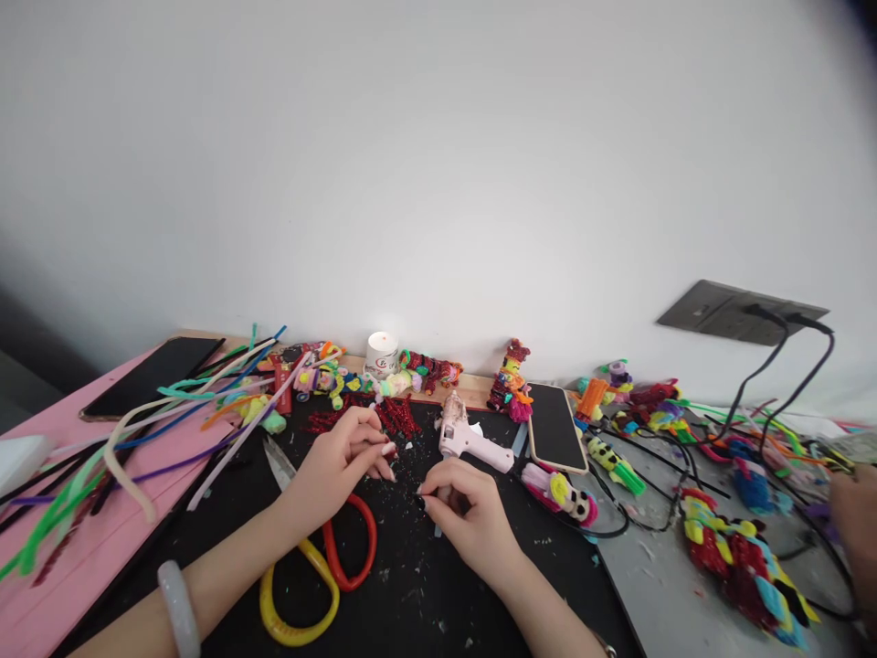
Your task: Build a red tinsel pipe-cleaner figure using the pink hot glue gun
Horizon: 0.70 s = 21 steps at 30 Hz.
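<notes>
Right hand (pixel 464 514) pinches tiny dark bit (pixel 420 502); glue gun (pixel 472 443) at its twelve o'clock. Left hand (pixel 353 448) half-curled, cannot tell if grasping anything; scissors (pixel 319 558) at its seven o'clock.

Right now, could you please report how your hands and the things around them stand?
Left hand: nothing visibly held. Right hand: pinching what looks like a small dark piece. Glue gun just beyond right hand; scissors partly beneath left forearm.

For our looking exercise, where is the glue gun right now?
In the head view, the glue gun lies right of centre on the black mat, just beyond the right hand and left of the pale-edged phone.
</notes>
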Each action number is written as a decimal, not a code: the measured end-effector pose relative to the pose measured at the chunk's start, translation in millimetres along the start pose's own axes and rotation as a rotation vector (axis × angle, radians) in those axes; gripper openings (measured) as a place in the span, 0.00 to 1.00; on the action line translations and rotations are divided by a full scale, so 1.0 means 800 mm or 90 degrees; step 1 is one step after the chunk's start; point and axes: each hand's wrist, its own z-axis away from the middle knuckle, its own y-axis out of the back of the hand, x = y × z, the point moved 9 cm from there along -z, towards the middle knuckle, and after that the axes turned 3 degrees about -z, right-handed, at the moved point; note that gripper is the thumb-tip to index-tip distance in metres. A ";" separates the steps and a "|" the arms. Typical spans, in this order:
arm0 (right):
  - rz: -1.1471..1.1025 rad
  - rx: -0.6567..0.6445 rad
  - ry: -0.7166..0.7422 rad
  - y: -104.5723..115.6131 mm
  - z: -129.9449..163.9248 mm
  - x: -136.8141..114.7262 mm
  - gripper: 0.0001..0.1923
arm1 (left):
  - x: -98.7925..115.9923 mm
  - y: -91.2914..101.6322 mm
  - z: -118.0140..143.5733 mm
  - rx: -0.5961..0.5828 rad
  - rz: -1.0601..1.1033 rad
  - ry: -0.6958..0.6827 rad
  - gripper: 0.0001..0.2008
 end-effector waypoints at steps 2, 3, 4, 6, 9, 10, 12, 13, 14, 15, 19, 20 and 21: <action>0.005 -0.011 0.010 -0.002 0.001 -0.003 0.09 | -0.001 -0.009 0.003 -0.025 0.010 0.001 0.05; 0.007 -0.014 0.016 -0.003 0.001 -0.004 0.10 | -0.001 -0.012 0.005 -0.033 0.010 0.000 0.04; 0.010 -0.016 0.022 -0.003 0.002 -0.006 0.11 | -0.001 -0.013 0.005 -0.040 0.002 -0.004 0.04; 0.016 -0.022 0.029 -0.004 0.001 -0.008 0.13 | 0.002 -0.015 0.007 -0.043 -0.046 -0.037 0.05; 0.025 -0.032 0.034 -0.005 0.000 -0.008 0.14 | 0.019 -0.012 0.011 -0.012 -0.172 -0.138 0.10; 0.029 -0.036 0.033 -0.005 0.000 -0.008 0.13 | 0.025 -0.012 0.014 -0.003 -0.207 -0.172 0.12; 0.038 -0.041 0.031 -0.007 0.001 -0.008 0.13 | 0.034 -0.014 0.020 0.003 -0.251 -0.218 0.13; 0.045 -0.045 0.029 -0.007 0.001 -0.008 0.13 | 0.037 -0.016 0.022 -0.001 -0.268 -0.232 0.13; 0.053 -0.049 0.027 -0.008 0.002 -0.007 0.12 | 0.040 -0.019 0.025 -0.010 -0.284 -0.245 0.12; 0.061 -0.053 0.025 -0.009 0.003 -0.007 0.12 | 0.042 -0.023 0.028 -0.024 -0.302 -0.257 0.12; 0.092 -0.059 0.025 -0.011 0.005 -0.006 0.09 | 0.049 -0.042 0.039 -0.090 -0.351 -0.338 0.13; 0.098 -0.060 0.028 -0.012 0.005 -0.006 0.08 | 0.051 -0.045 0.042 -0.095 -0.358 -0.363 0.14; 0.105 -0.063 0.030 -0.013 0.005 -0.006 0.07 | 0.052 -0.046 0.044 -0.096 -0.366 -0.385 0.14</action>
